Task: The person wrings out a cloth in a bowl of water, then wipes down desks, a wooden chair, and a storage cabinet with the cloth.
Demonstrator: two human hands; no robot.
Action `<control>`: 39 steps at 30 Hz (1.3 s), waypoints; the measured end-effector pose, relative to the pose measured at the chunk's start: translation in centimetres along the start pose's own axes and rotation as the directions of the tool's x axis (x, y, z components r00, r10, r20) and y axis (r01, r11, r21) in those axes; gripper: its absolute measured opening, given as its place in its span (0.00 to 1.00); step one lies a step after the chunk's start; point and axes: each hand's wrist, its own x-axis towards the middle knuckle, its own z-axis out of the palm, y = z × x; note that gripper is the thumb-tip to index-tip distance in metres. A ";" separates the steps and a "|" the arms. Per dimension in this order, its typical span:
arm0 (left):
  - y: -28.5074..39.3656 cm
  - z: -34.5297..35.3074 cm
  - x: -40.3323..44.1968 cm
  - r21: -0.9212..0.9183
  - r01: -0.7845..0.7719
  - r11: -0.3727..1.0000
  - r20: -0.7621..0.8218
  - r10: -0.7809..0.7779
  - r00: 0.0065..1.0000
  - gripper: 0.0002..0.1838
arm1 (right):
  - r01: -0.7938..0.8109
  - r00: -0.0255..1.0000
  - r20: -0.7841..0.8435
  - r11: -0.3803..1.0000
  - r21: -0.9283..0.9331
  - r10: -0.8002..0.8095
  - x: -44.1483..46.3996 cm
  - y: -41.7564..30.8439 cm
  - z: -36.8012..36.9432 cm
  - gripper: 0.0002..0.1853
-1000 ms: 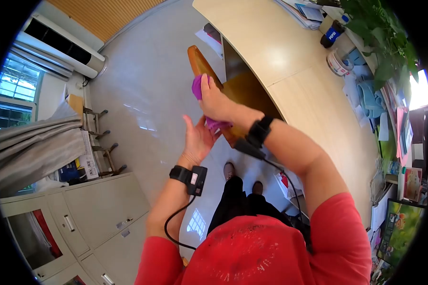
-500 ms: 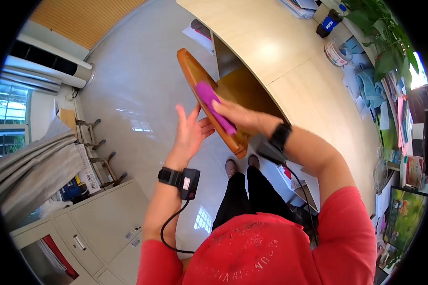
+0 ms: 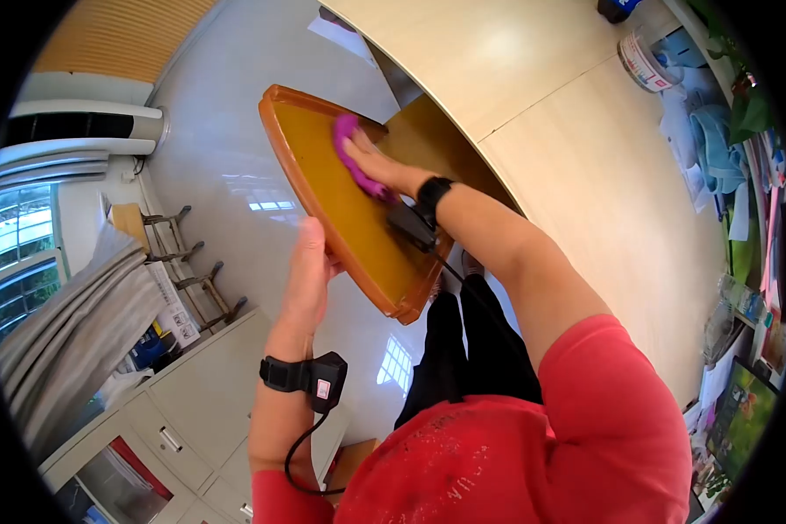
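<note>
A wooden panel (image 3: pixel 323 179) with a yellow-brown face and a raised orange-brown rim stands tilted beside the desk, looking like a cabinet door. My left hand (image 3: pixel 308 275) is closed on its near edge, thumb up along the rim and fingers mostly hidden behind. With my right hand (image 3: pixel 371 164) I press a purple cloth (image 3: pixel 344 133) against the panel's inner face, in the upper part. The cloth is bunched under my palm and fingers. A black strap with a small box and cable sits on each wrist.
To the right runs a pale wooden desk (image 3: pixel 568 157), with a clear tub (image 3: pixel 646 65) and a blue cloth (image 3: pixel 716 148) at its far side. An open compartment (image 3: pixel 441 144) lies under the desk edge. Grey cabinets (image 3: pixel 196 410) stand at lower left, near a grey curtain (image 3: pixel 83 314).
The panel has turned so its inner face shows, and its top sits further left. My right hand moved up-left with the cloth. My left hand, earlier spread against the panel, now grips the rim.
</note>
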 end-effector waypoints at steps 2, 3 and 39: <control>1.1 0.7 0.0 0.089 0.037 0.995 -0.066 -0.031 0.997 0.35 | -0.119 0.992 0.032 0.992 -0.049 0.120 -1.5 5.0 -0.5 0.43; 1.3 1.3 -0.2 0.124 0.062 0.990 -0.098 -0.050 0.994 0.32 | -0.179 0.981 0.068 0.983 -0.033 0.181 -3.3 6.1 -1.0 0.43; -7.0 -5.2 -12.6 0.033 0.232 0.972 -0.837 -0.100 0.538 0.25 | -0.378 0.820 -0.499 0.387 -0.841 -0.282 -8.6 24.4 -6.4 0.42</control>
